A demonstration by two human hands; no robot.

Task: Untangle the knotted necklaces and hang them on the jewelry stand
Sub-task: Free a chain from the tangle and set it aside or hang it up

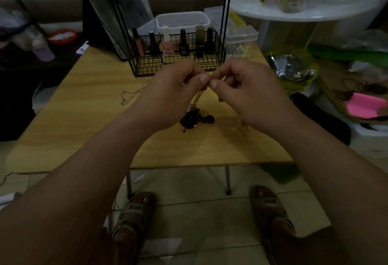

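My left hand [174, 94] and my right hand [245, 94] meet above the wooden table [84, 121], thumbs and fingertips pinching a thin pale chain [199, 96] between them. The chain hangs down from the pinch to a dark beaded tangle [196, 119] lying on the table. A silver chain [131, 94] lies loose on the table to the left. The jewelry stand's thin black rods [227, 4] rise behind a wire basket; its top is out of view.
A black wire basket [178, 63] holds several nail polish bottles at the table's far side. Clear plastic boxes [241, 33] sit behind it. A white round table [304, 10] and cluttered bags stand at the right. My sandalled feet rest under the table.
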